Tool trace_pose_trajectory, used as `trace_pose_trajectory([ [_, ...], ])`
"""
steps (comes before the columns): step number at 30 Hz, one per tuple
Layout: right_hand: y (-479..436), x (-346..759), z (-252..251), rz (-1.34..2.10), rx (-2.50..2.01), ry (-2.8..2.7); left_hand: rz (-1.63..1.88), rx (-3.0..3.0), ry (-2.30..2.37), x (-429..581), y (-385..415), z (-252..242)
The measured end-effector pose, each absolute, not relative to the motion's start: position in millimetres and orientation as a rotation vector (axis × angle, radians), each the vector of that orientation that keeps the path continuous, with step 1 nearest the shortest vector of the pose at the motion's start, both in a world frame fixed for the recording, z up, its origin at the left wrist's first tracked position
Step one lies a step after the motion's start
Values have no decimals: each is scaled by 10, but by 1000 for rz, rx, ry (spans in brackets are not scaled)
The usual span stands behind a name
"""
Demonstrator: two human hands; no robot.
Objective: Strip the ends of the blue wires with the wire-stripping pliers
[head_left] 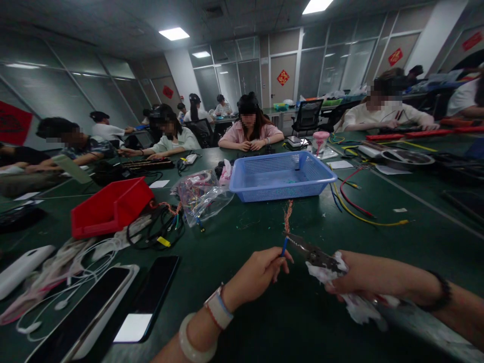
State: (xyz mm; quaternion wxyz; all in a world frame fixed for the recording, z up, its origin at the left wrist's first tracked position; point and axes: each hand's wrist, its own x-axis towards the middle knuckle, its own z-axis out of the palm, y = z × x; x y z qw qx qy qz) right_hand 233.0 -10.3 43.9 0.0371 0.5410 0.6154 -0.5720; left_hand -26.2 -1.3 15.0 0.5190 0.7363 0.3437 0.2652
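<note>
Pinched in the fingers of my left hand (260, 272) is a short blue wire (284, 246), held upright. My right hand (363, 275) is closed around the handles of a pair of wire strippers (315, 253), with white tissue wrapped about the grip. The jaws of the tool meet the upper end of the wire; whether they bite into it I cannot tell. Just beyond the jaws lies a bundle of bare copper strands (288, 216) on the green table. A watch and a bangle are on my left wrist.
A blue plastic basket (280, 191) stands ahead, beside a clear bag of wires (204, 194). To the left are a red bin (113, 209), black cables, phones (151, 292) and white earphones (60, 305). Yellow and red wires (370, 217) lie right. Several people sit around.
</note>
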Motion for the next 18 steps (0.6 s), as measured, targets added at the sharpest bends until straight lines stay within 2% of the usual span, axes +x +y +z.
trace_pose_trajectory([
  [5,-136,2361,272,-2215,1459,1629,611,1859,839,-269,-15,159],
  [18,-257,2168,81,-2781,1360,1201,803,1827,1115,-213,-25,78],
])
